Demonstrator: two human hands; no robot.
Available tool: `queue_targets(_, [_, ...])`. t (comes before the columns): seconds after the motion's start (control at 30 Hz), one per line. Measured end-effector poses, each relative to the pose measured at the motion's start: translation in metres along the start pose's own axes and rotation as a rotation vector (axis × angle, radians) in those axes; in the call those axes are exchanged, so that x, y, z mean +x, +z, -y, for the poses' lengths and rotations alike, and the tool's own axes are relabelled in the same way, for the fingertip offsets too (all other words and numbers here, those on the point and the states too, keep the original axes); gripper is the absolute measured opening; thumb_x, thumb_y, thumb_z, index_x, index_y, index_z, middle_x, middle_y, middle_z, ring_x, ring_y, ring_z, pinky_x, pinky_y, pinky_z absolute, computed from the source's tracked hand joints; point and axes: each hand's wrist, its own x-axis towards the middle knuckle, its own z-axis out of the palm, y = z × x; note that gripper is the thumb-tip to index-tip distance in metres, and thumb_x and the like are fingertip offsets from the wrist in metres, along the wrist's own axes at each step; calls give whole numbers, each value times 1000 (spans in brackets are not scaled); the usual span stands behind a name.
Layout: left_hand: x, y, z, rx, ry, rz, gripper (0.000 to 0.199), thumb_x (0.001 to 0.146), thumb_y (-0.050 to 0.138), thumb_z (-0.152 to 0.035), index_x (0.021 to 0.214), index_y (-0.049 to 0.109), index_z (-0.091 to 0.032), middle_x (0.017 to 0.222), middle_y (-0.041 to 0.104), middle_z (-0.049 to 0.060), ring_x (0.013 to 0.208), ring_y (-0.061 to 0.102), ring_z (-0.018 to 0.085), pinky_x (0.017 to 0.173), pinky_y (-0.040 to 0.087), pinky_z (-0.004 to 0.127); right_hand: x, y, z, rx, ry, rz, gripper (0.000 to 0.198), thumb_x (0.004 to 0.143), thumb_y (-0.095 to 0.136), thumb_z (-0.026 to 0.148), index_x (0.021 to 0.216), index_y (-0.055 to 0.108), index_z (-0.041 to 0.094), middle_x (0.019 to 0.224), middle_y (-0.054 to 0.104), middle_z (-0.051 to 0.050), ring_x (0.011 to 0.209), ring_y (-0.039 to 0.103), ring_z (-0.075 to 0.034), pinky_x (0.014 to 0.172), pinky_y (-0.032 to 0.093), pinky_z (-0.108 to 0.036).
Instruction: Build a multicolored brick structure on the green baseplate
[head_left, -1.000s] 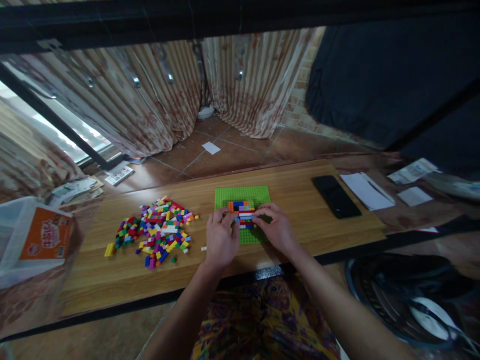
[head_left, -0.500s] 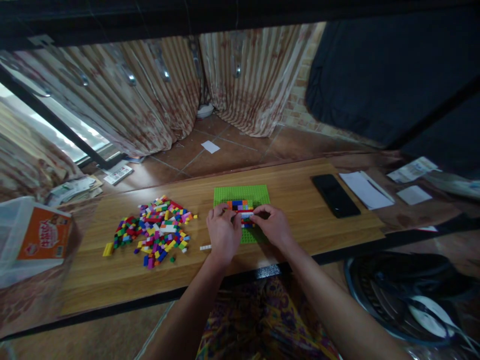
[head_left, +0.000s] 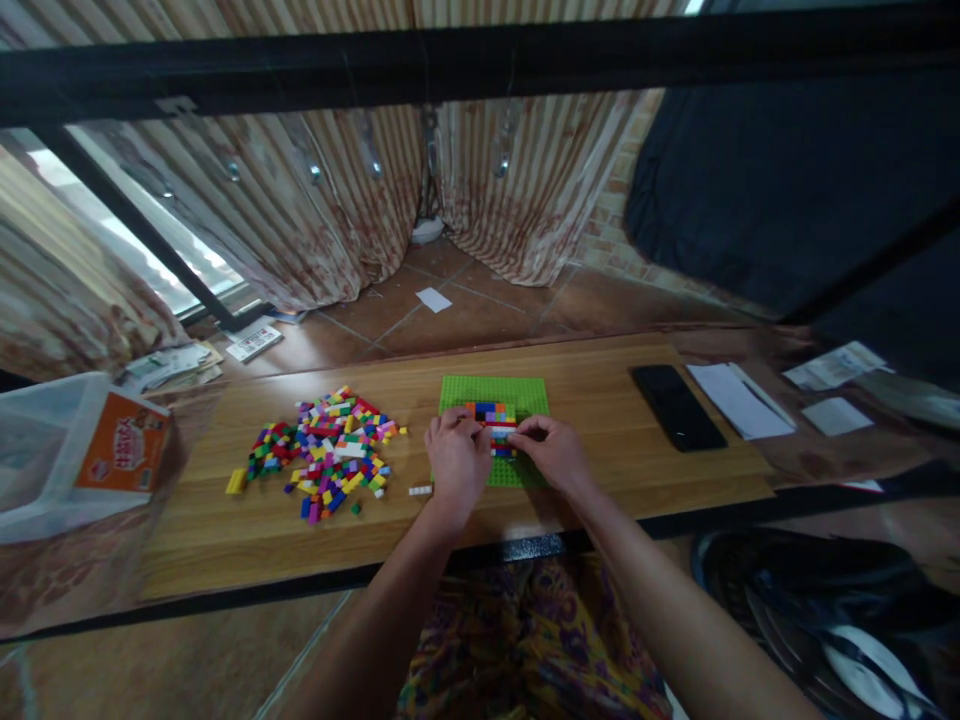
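A green studded baseplate (head_left: 491, 388) lies on the wooden table, with rows of coloured toy bricks built up on it (head_left: 491, 410). Across these rows runs a long white brick (head_left: 501, 432) beside a red one. My left hand (head_left: 459, 462) is closed at the left end of the white brick, its fingers bent and partly covering the build. At the right end, my right hand (head_left: 556, 450) pinches the same brick between thumb and forefinger. Another white brick (head_left: 421, 490) lies on the table just left of my left wrist.
A pile of loose toy bricks (head_left: 337, 445) spreads over the table's left part. A clear plastic box (head_left: 52, 450) with an orange label stands beyond the left edge. On the right lie a black phone (head_left: 677, 407) and white papers (head_left: 739, 400). A dark metal bar (head_left: 480, 70) crosses above.
The whole view has shifted, so the table sits slightly further right in the picture. Both hands stay at the white brick, with little visible change in their grip.
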Motion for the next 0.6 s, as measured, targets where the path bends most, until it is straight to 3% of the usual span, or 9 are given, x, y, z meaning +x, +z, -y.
queue_targets(0.13, [-14,-25,10,-127,70,-105,18,89,50,-23,95,67,-18,106,63,10,102,57,22,93,45,40,-1,-9,-9,89,-14,-6,24,67,71,42,75,70,19,73,69,-1,68,61,-17,67,47,-31])
queue_targets(0.3, [-50,-60,41,-148,28,-171,21,91,47,-21,106,60,-20,109,62,9,107,57,22,97,46,41,-12,-17,-12,185,9,-249,26,73,67,43,78,69,17,76,70,-4,72,62,-18,71,48,-33])
queue_targets(0.37, [-70,-69,51,-138,-12,-152,22,90,47,-21,110,59,-20,111,62,9,109,57,22,97,47,41,-23,-12,-4,134,-39,-263,26,77,64,43,82,68,18,79,70,-5,75,63,-19,72,49,-34])
queue_targets(0.47, [-98,-77,61,-120,-55,-140,24,90,47,-21,112,57,-21,114,61,10,111,57,22,98,47,41,-44,6,17,32,-151,-122,21,83,60,39,87,68,20,86,70,-6,78,63,-20,73,50,-34])
queue_targets(0.6, [-122,-86,73,-97,-114,-152,27,89,47,-19,114,57,-20,115,61,10,110,58,22,94,50,39,-69,45,42,-122,-326,192,15,88,55,29,93,67,23,94,68,-4,85,62,-19,77,49,-33])
